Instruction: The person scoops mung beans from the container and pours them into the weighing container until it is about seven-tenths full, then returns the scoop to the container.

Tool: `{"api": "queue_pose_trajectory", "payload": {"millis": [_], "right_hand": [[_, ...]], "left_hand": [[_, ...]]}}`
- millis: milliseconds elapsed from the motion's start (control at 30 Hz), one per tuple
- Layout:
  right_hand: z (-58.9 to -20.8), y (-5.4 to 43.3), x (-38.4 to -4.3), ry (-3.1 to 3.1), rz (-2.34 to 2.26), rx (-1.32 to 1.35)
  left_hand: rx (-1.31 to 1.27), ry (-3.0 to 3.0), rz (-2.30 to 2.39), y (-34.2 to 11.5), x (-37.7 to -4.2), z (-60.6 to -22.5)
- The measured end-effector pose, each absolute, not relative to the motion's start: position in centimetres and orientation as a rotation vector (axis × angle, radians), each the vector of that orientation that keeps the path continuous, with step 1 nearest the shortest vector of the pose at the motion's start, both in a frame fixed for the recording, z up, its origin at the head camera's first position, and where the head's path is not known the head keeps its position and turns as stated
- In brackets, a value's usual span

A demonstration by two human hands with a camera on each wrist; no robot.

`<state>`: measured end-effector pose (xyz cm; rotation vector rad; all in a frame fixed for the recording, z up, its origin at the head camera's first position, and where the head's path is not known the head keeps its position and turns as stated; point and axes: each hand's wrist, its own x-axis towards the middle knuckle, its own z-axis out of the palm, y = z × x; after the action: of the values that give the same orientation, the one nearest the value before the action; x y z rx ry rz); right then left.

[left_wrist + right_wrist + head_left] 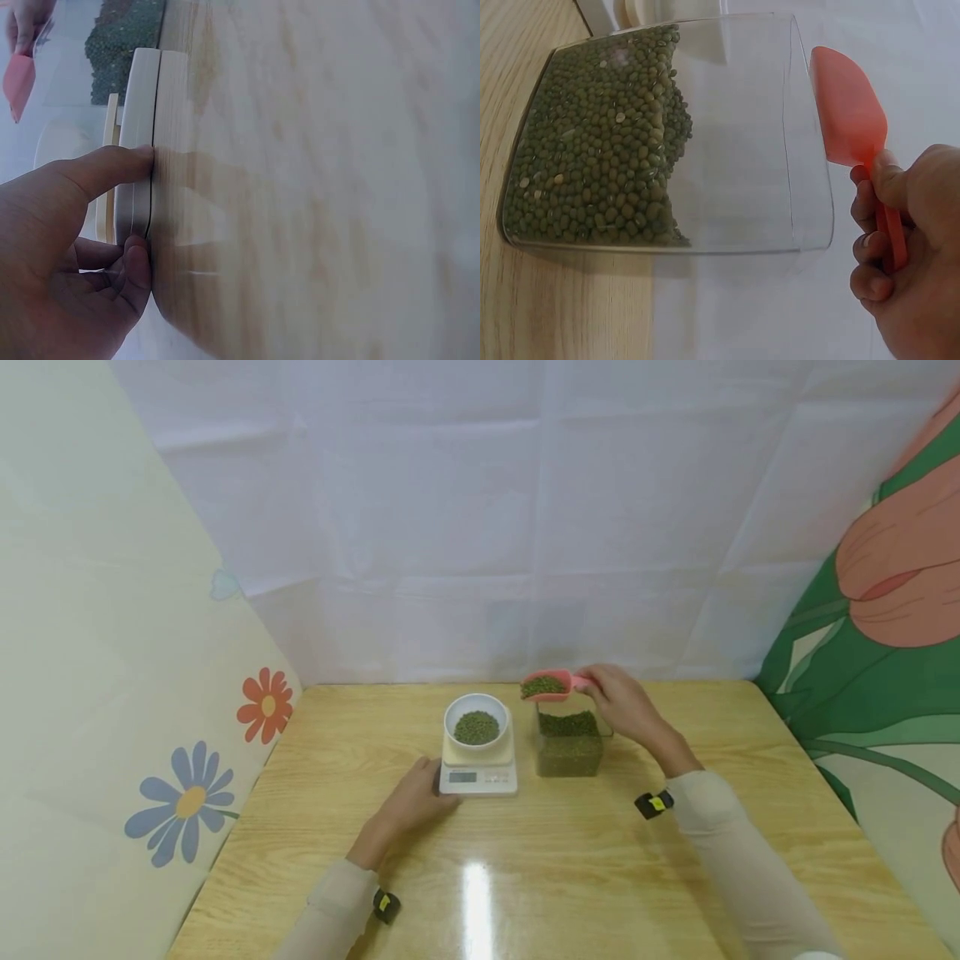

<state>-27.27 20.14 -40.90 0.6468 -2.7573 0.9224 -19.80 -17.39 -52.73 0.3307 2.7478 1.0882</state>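
Observation:
My right hand [619,700] grips the handle of a pink scoop [546,685], heaped with green mung beans, above the rim of a clear container [570,755]. In the right wrist view, mung beans [600,142] fill the lower part of that container, and the fingers curl round the scoop's handle. A white kitchen scale [478,779] carries a white bowl [450,720] with mung beans [477,727] in it. With thumb and curled fingers my left hand [82,217] holds the scale's front left corner, low against the table.
The wooden table [525,852] ends at a white cloth backdrop [420,527]. Flower-patterned panels stand on the left [90,610] and right [885,610]. The container stands just right of the scale, with a narrow gap between them.

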Motion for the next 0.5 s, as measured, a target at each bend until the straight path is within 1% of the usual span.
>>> {"api": "queue_pose_trajectory", "payload": {"millis": [500], "right_hand": [[-40.6, 18.6, -27.7, -2.766, 0.913, 0.672]], "left_hand": [[0.324, 2.735, 1.093, -17.3, -19.7, -52.4]]}}
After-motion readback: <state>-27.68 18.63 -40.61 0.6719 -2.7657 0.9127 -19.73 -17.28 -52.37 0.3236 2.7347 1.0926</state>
